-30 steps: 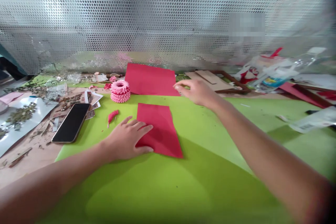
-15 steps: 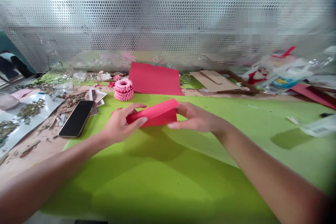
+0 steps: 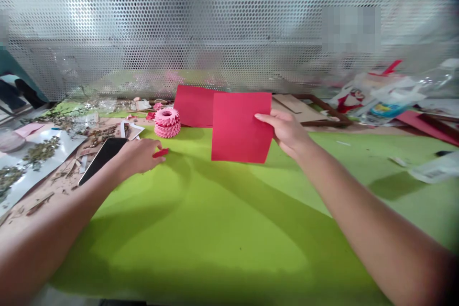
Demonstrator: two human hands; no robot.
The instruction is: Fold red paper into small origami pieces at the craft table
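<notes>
- Two bare hands are shown over a green surface (image 3: 175, 248), apart from each other.
- One red sheet (image 3: 241, 126) is held upright above the surface toward its far edge, gripped at its right margin by the right hand (image 3: 289, 131) (the thumb is laid across the front).
- Near the far-left corner, a small red piece (image 3: 160, 152) is met by the fingertips of the left hand (image 3: 139, 155), which are partly curled; whether it is firmly pinched cannot be told.
- At that same corner, a toothed pink stack (image 3: 167, 123) is placed, with a hollow centre.
- Along the far edge, a second red sheet (image 3: 193, 107) is partly hidden by the held one.
- By the left edge, a dark phone (image 3: 103, 155) is partly covered by the left forearm.
- Beyond the far edge, brown boards (image 3: 304, 111) are seen to the right.
</notes>
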